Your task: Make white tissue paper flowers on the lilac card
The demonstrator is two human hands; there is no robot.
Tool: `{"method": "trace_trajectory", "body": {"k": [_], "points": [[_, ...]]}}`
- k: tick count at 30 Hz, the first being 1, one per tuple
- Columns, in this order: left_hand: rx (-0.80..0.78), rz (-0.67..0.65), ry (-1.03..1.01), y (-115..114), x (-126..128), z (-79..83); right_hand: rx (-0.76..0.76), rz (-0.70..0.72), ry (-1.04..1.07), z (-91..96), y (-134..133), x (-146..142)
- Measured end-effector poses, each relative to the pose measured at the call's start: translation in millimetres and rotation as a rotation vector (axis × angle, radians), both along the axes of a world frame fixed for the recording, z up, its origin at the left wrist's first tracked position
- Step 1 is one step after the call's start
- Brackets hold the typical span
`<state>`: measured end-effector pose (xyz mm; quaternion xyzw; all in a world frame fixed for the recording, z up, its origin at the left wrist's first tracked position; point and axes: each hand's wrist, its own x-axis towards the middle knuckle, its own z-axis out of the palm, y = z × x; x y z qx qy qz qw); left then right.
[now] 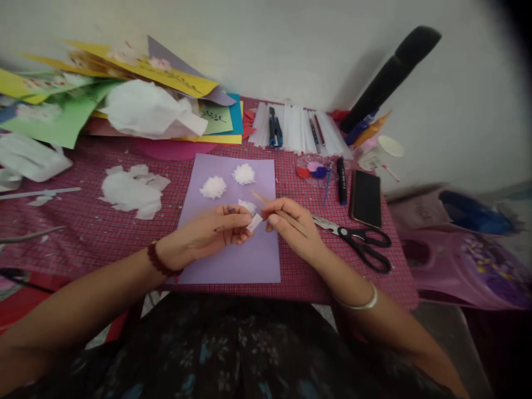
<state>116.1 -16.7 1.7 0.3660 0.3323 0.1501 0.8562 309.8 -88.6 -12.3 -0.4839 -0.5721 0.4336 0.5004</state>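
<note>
Over a lilac paper sheet (233,260), my left hand (211,228) pinches a small white piece of paper (255,223) between thumb and fingers. Close beside it, my right hand (297,228) is closed around a thin wooden stick (260,197), whose one end points up and to the left. Two fluffy white paper tufts, one on the left (213,187) and one on the right (244,174), lie on the upper part of the sheet. A third white tuft (246,206) is partly hidden behind my hands.
Black-handled scissors (353,235) lie to the right, below a phone (366,198) and a black marker (341,180). Paint blobs (312,169) sit near white strips (299,130) holding a cutter (274,127). Torn white tissue (133,189) and coloured cards (153,72) are at left.
</note>
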Motion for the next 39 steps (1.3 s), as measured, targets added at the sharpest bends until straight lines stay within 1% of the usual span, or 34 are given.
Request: {"method": "trace_trajectory", "body": {"k": [3, 7, 9, 11, 13, 14, 15, 17, 18, 20, 22, 24, 27, 31, 36, 39], "points": [[0.014, -0.033, 0.009, 0.0, 6.3, -5.0, 0.024, 0.038, -0.061, 1.5, 0.2, 0.6], [0.102, -0.066, 0.016, -1.8, 7.9, -9.0, 0.003, 0.011, -0.113, 0.5, 2.1, -3.4], [0.217, -0.089, 0.023, -4.5, 8.6, -7.5, -0.005, -0.014, -0.102, 0.2, 2.3, -5.7], [0.418, -0.088, 0.074, -4.7, 9.8, -1.6, -0.014, -0.019, -0.096, 0.1, 2.0, -6.2], [0.650, -0.025, 0.160, 1.1, 11.1, 8.3, -0.025, -0.024, -0.070, -0.2, 1.8, -4.4], [0.756, 0.039, 0.191, 6.8, 11.4, 13.8, -0.029, -0.035, -0.044, -0.6, 1.8, -2.6], [0.842, 0.116, 0.204, 14.3, 11.2, 18.8, -0.027, -0.054, -0.009, -1.2, 2.1, -0.5], [0.952, 0.296, 0.157, 32.7, 8.9, 25.3, -0.010, -0.100, 0.052, -3.4, 3.0, 4.3], [0.965, 0.363, 0.120, 42.5, 6.9, 25.8, 0.001, -0.120, 0.060, -4.8, 3.4, 6.3], [0.907, 0.425, 0.069, 60.1, 2.2, 20.4, 0.025, -0.132, 0.024, -7.7, 3.7, 9.0], [0.799, 0.427, 0.065, 72.2, -1.9, 8.8, 0.052, -0.112, -0.059, -9.8, 2.7, 9.2], [0.734, 0.390, 0.105, 77.7, -4.2, -3.5, 0.085, -0.076, -0.169, -10.6, 0.7, 7.7], [0.749, 0.309, 0.208, 77.6, -4.9, -12.7, 0.107, -0.031, -0.316, -10.4, -2.0, 5.1], [0.813, 0.245, 0.274, 74.6, -4.7, -9.3, 0.116, -0.007, -0.414, -12.2, -2.6, 4.1], [0.822, 0.235, 0.276, 73.9, -4.6, -8.4, 0.181, 0.017, -0.529, -15.5, -3.0, 4.4], [0.831, 0.221, 0.286, 73.7, -4.3, -9.8, 0.210, -0.014, -0.582, -13.8, -4.5, 4.5]]}}
